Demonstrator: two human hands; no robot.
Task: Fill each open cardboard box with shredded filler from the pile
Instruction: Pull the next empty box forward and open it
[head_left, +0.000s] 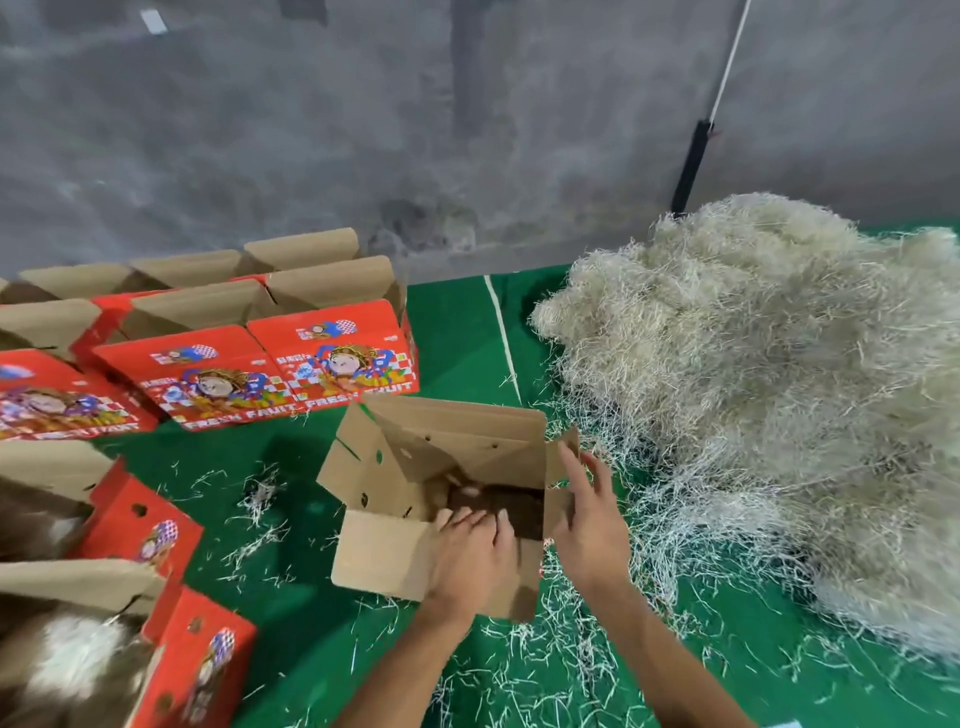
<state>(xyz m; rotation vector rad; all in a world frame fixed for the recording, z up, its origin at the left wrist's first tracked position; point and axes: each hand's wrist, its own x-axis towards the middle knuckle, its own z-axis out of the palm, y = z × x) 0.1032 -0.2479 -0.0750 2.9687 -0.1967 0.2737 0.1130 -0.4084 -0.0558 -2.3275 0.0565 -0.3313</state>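
- The open cardboard box sat mid-floor on the green mat, flaps up, just left of the big filler pile.
- Left hand rested over the near flap, fingers curled at the box's inner edge.
- Right hand was spread wide, fingers straight, against the right flap.
- Red printed boxes lined the left side.

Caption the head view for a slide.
Both hands, left hand and right hand, at an open cardboard box beside the filler pile.
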